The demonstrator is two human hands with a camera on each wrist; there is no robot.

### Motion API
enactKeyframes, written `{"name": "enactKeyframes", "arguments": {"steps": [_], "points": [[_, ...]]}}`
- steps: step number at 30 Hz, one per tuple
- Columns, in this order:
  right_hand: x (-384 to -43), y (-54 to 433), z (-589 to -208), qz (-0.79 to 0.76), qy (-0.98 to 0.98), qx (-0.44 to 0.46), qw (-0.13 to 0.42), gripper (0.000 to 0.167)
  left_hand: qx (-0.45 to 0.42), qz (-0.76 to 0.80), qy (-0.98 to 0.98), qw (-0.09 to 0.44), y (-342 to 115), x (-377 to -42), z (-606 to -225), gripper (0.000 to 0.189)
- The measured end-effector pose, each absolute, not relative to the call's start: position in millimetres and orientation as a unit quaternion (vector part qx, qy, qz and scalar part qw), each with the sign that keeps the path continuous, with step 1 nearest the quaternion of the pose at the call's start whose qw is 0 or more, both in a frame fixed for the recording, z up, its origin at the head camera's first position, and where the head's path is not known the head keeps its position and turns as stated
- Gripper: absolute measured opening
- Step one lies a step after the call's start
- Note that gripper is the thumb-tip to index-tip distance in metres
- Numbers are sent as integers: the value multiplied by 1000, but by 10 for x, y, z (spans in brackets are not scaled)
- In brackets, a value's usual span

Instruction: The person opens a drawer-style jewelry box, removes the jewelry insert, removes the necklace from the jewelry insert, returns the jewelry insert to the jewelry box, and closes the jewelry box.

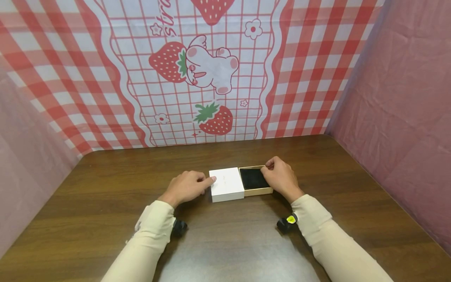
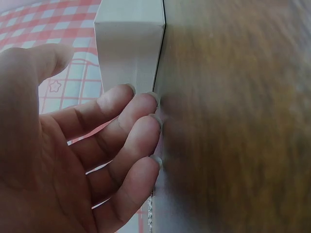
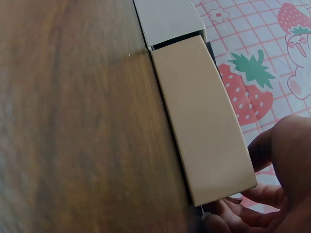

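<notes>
A flat white box sleeve lies on the table, with its tan drawer slid out to the right. In the drawer sits a black pad. My left hand is at the sleeve's left end, fingers loosely bent by the end wall and thumb at the top edge. Beneath the little finger shows a thin silvery strand. My right hand grips the drawer's right end, its thumb over the rim by the pad. In the right wrist view, its fingertips are partly hidden behind the drawer's corner.
The brown wooden table carries the box near its middle. Behind it hangs a strawberry-print checked cloth; pink cloth hangs at the sides. Each wrist wears a small black camera.
</notes>
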State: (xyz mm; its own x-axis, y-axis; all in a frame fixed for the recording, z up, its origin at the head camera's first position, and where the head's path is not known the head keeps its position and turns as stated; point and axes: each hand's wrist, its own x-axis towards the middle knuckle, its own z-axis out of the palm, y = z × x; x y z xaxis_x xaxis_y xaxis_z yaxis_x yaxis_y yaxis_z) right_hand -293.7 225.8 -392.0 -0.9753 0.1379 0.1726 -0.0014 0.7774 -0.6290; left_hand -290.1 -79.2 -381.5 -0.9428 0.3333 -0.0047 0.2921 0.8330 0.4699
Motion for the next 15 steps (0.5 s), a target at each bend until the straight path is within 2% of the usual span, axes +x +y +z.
{"name": "enactKeyframes", "arguments": {"steps": [15], "points": [[-2930, 2261, -3917, 335, -936, -34, 103, 28, 183, 220, 956, 63, -757, -2876, -3823, 57]]}}
